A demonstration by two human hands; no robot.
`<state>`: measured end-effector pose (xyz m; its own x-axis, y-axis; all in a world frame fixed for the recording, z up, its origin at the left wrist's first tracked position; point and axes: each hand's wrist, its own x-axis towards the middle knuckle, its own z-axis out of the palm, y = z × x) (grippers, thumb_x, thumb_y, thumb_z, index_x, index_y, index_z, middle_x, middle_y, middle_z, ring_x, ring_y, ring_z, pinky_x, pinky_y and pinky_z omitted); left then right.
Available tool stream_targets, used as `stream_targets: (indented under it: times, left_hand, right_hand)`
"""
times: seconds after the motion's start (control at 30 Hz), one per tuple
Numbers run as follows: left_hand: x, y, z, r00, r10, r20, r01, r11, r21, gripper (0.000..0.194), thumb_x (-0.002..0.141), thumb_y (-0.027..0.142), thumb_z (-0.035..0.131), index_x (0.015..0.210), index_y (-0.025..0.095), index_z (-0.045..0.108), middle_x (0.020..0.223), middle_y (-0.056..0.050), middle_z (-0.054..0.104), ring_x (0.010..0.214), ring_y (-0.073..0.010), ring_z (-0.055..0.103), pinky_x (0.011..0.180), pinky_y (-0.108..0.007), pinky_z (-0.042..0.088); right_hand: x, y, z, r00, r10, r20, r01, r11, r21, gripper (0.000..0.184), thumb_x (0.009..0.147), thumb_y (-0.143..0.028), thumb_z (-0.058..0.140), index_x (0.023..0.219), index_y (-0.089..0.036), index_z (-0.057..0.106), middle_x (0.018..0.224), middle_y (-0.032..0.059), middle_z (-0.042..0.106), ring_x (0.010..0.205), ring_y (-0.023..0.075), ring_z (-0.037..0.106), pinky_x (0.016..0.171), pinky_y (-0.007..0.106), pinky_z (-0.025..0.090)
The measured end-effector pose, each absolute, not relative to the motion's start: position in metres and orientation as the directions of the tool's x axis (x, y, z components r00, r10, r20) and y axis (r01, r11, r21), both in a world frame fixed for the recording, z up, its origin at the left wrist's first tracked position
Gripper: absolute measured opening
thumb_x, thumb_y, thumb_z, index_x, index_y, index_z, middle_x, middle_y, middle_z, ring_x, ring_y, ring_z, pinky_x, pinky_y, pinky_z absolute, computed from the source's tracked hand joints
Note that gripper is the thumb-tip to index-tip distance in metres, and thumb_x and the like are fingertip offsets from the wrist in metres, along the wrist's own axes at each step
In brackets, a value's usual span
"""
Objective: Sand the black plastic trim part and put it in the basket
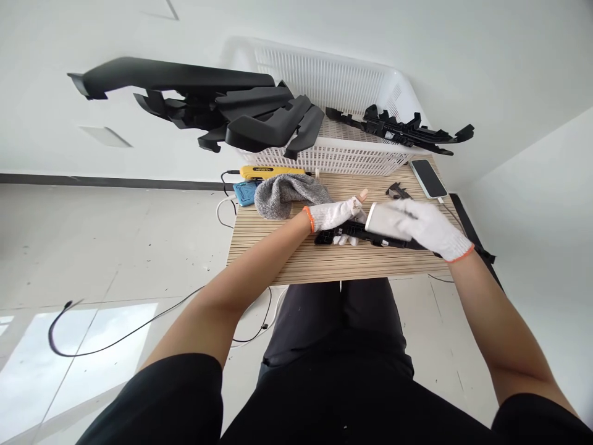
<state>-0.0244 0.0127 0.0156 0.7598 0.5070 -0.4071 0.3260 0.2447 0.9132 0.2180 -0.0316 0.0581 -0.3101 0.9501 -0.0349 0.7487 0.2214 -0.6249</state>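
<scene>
my left hand [334, 215] pins one end of the long black plastic part [370, 236] flat on the small slatted table [287, 259] so it can't slide, fingers closed around it. my right hand [419, 225] lies over its other half, grip blurred, so i cannot tell how tight. the grey cloth [290, 193] and phone [428, 178] sit near, white basket [343, 80] behind.

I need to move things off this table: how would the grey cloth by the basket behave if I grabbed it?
The grey cloth lies bunched in soft folds, so it is probably floppy and light. Its knit-looking surface should grip, not slip. It seems unlikely to roll.
</scene>
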Motion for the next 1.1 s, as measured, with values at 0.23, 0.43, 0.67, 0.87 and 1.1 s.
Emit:
stream_targets:
  times: [0.23,0.43,0.67,0.87,1.1]
  left_hand:
    - [-0.022,0.013,0.016,0.757,0.5,-0.422,0.341,0.248,0.907,0.086,0.098,0.081,0.01,0.071,0.014,0.057,0.062,-0.01,0.064,0.049,-0.0093,0.061,0.049,-0.014,0.045]
    - [-0.023,0.01,0.02,0.756,0.506,-0.414,0.347,0.226,0.91,0.082,0.102,0.075,0.009,0.072,0.014,0.056,0.065,-0.011,0.068,0.042,-0.01,0.056,0.046,-0.019,0.048]
    - [-0.021,0.014,0.012,0.76,0.524,-0.385,0.376,0.129,0.918,0.035,0.101,0.03,0.035,0.076,0.014,0.054,0.064,-0.007,0.071,0.041,-0.0093,0.057,0.047,-0.017,0.051]
    - [-0.022,0.018,0.008,0.771,0.517,-0.371,0.385,0.086,0.919,0.026,0.088,0.021,0.037,0.072,0.014,0.056,0.068,-0.01,0.073,0.04,-0.0111,0.059,0.042,-0.018,0.049]
    - [-0.022,0.019,0.007,0.77,0.507,-0.387,0.399,0.09,0.913,0.025,0.087,0.023,0.039,0.074,0.013,0.059,0.072,-0.01,0.075,0.042,-0.0111,0.061,0.043,-0.018,0.05]
  right_hand:
    - [0.222,-0.037,0.06,-0.233,0.97,-0.065,0.748,0.136,-0.65,0.041,0.091,-0.036,0.064,0.129,-0.024,0.073,0.127,0.0051,0.075,0.119,0.0267,0.071,0.105,0.044,0.057]
    - [0.228,-0.044,0.058,-0.211,0.974,-0.08,0.692,0.091,-0.716,0.041,0.091,-0.038,0.065,0.13,-0.027,0.073,0.131,0.0037,0.074,0.122,0.0271,0.07,0.106,0.045,0.057]
    - [0.225,-0.038,0.062,-0.159,0.986,-0.058,0.702,0.072,-0.709,0.043,0.088,-0.036,0.068,0.13,-0.028,0.073,0.132,0.004,0.073,0.123,0.0292,0.069,0.108,0.049,0.056]
    - [0.216,-0.037,0.054,-0.053,0.998,0.023,0.673,0.053,-0.738,0.04,0.089,-0.036,0.066,0.125,-0.023,0.074,0.13,0.0074,0.074,0.123,0.0286,0.069,0.109,0.05,0.054]
    - [0.218,-0.039,0.054,-0.027,0.999,0.027,0.658,0.038,-0.752,0.043,0.09,-0.038,0.064,0.129,-0.023,0.072,0.133,0.0082,0.072,0.124,0.0285,0.068,0.11,0.05,0.053]
